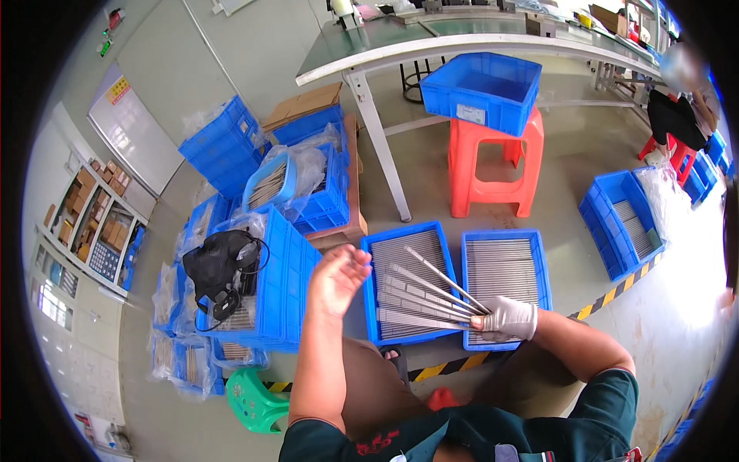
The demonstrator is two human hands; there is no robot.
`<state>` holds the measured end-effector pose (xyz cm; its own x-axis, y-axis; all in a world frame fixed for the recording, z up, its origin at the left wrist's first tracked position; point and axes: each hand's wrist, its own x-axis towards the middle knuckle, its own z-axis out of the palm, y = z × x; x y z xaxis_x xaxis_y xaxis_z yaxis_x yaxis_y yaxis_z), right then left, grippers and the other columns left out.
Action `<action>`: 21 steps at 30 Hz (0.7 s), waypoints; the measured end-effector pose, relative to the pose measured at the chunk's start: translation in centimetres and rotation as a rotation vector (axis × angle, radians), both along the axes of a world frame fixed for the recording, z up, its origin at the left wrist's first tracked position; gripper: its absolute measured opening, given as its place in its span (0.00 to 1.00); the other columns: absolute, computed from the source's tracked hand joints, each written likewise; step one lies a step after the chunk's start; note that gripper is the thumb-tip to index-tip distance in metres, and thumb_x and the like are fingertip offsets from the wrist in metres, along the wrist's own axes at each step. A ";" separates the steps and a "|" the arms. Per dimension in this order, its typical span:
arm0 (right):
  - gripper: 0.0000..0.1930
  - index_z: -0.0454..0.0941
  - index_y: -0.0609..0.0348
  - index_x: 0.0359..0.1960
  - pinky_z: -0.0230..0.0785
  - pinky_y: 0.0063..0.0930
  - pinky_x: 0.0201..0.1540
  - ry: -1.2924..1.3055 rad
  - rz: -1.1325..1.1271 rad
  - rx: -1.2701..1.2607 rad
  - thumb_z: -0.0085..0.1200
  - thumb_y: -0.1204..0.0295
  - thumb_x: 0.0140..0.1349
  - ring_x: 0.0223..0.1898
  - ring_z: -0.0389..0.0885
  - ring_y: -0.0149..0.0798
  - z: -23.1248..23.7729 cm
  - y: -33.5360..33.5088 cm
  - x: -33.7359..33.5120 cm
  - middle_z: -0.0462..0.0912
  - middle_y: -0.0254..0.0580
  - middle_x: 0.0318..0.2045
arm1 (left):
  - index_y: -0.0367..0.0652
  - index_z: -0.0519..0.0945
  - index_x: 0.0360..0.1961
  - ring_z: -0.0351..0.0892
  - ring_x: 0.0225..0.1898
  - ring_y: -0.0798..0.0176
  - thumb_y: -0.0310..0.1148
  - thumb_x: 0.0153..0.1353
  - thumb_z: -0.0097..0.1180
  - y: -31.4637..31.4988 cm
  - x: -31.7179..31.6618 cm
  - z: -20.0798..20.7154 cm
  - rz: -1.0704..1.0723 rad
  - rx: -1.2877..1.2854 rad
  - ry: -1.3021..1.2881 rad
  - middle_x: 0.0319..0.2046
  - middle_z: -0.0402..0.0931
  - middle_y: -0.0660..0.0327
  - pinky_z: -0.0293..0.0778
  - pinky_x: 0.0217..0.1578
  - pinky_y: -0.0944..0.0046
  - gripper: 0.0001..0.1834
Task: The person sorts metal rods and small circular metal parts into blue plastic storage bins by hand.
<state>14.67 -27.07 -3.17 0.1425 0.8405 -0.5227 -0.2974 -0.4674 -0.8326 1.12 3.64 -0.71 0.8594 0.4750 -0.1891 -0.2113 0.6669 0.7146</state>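
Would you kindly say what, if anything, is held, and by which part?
The gloved right hand grips a fan of metal rods by their near ends; the left hand holds nothing visible.

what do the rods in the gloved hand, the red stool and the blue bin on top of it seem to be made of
Rods in the right hand: probably bare metal, judging by their grey, slightly shiny surface; which metal I can't tell.
Red stool: likely moulded plastic, one even colour with rounded edges.
Blue bin: likely rigid plastic, smooth, with moulded ribs.
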 end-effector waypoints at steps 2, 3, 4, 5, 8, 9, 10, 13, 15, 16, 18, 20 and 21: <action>0.18 0.65 0.53 0.20 0.46 0.20 0.11 0.356 -0.047 0.184 0.60 0.60 0.57 0.10 0.57 0.24 1.4 0.7 -0.7 0.62 0.28 0.11 | 0.38 0.73 0.32 0.77 0.33 0.56 0.17 0.49 0.49 -1.2 0.4 -1.3 -0.160 -0.041 -0.022 0.28 0.74 0.55 0.76 0.32 0.59 0.08; 0.17 0.64 0.53 0.20 0.46 0.19 0.11 0.373 -0.068 0.201 0.60 0.61 0.57 0.09 0.58 0.24 1.4 1.1 -0.7 0.61 0.28 0.10 | 0.38 0.72 0.30 0.73 0.28 0.61 0.17 0.47 0.50 -2.6 0.9 -1.2 -0.268 -0.019 0.032 0.26 0.73 0.57 0.72 0.27 0.65 0.09; 0.17 0.64 0.53 0.21 0.47 0.19 0.11 0.388 -0.087 0.218 0.60 0.62 0.57 0.09 0.58 0.24 1.2 1.3 -0.8 0.61 0.28 0.10 | 0.40 0.73 0.31 0.69 0.26 0.67 0.20 0.49 0.54 -3.5 1.3 -1.8 -0.436 0.119 0.109 0.26 0.71 0.62 0.66 0.25 0.70 0.07; 0.15 0.65 0.53 0.22 0.48 0.19 0.10 0.423 -0.099 0.214 0.59 0.63 0.57 0.08 0.60 0.24 0.6 1.7 -0.7 0.62 0.29 0.10 | 0.41 0.74 0.37 0.65 0.25 0.72 0.27 0.52 0.59 -5.7 1.7 -1.7 -0.432 0.216 0.182 0.29 0.70 0.65 0.60 0.25 0.72 0.11; 0.12 0.69 0.54 0.26 0.51 0.20 0.11 0.316 -0.064 0.193 0.60 0.66 0.57 0.09 0.62 0.25 0.6 2.8 -2.0 0.65 0.29 0.11 | 0.43 0.66 0.58 0.63 0.33 0.78 0.48 0.57 0.58 -9.1 2.1 -1.9 -0.712 0.374 0.102 0.33 0.65 0.72 0.59 0.31 0.77 0.32; 0.11 0.70 0.56 0.32 0.55 0.21 0.13 0.200 -0.027 0.208 0.60 0.67 0.57 0.12 0.64 0.25 0.8 2.9 -2.3 0.66 0.28 0.14 | 0.42 0.67 0.58 0.64 0.34 0.76 0.47 0.58 0.58 -10.4 2.6 -2.2 -0.670 0.347 0.067 0.35 0.65 0.71 0.61 0.33 0.76 0.31; 0.12 0.72 0.59 0.37 0.59 0.21 0.16 0.086 0.010 0.221 0.61 0.69 0.57 0.15 0.67 0.24 0.8 2.9 -2.5 0.67 0.27 0.16 | 0.41 0.68 0.58 0.66 0.36 0.74 0.46 0.59 0.57 -11.3 3.0 -2.2 -0.629 0.319 0.033 0.36 0.65 0.70 0.63 0.36 0.74 0.30; 0.19 0.73 0.60 0.42 0.68 0.32 0.26 -0.709 0.132 0.174 0.61 0.61 0.55 0.23 0.77 0.42 -1.2 3.3 -1.7 0.76 0.39 0.21 | 0.40 0.77 0.46 0.68 0.37 0.69 0.41 0.59 0.57 -12.2 3.8 -2.5 -0.480 0.625 -0.164 0.36 0.65 0.67 0.65 0.41 0.70 0.19; 0.26 0.73 0.60 0.45 0.70 0.37 0.37 -1.204 0.239 0.146 0.60 0.53 0.52 0.37 0.77 0.55 0.4 4.3 -0.9 0.79 0.54 0.31 | 0.40 0.77 0.39 0.68 0.37 0.67 0.39 0.59 0.58 -11.5 3.0 -2.2 -0.357 0.892 -0.127 0.35 0.65 0.65 0.66 0.40 0.69 0.14; 0.26 0.71 0.61 0.48 0.71 0.37 0.41 -1.296 0.166 0.166 0.57 0.53 0.56 0.39 0.79 0.52 -0.2 4.2 -0.1 0.80 0.53 0.35 | 0.39 0.78 0.31 0.69 0.36 0.64 0.37 0.58 0.58 -11.1 3.0 -2.1 -0.234 1.158 -0.098 0.34 0.66 0.63 0.66 0.39 0.67 0.11; 0.31 0.69 0.63 0.51 0.72 0.40 0.43 -0.217 -0.094 0.177 0.49 0.46 0.59 0.40 0.79 0.50 -1.3 4.1 0.9 0.79 0.53 0.37 | 0.41 0.74 0.21 0.70 0.34 0.56 0.35 0.51 0.61 -10.5 3.5 -0.6 0.107 1.751 -0.171 0.32 0.69 0.59 0.68 0.32 0.62 0.11; 0.37 0.69 0.64 0.50 0.73 0.41 0.41 0.736 0.120 0.262 0.41 0.38 0.59 0.39 0.80 0.49 0.4 3.0 -0.4 0.79 0.53 0.38 | 0.43 0.74 0.20 0.69 0.32 0.58 0.38 0.48 0.62 -10.1 3.4 0.0 0.157 2.088 -0.055 0.33 0.70 0.60 0.67 0.30 0.60 0.12; 0.39 0.68 0.64 0.50 0.73 0.40 0.39 0.719 0.210 0.239 0.38 0.36 0.57 0.38 0.80 0.50 0.2 2.7 -0.9 0.79 0.54 0.38 | 0.43 0.74 0.20 0.69 0.32 0.58 0.38 0.48 0.62 -10.3 3.5 -0.4 0.152 2.074 -0.045 0.33 0.70 0.60 0.67 0.30 0.60 0.12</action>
<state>13.75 -24.38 -2.97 -0.3366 0.9137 -0.2277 -0.7265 -0.4058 -0.5545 4.63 -6.67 -1.07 0.7897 -0.0390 0.6123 -0.2094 -0.9552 0.2092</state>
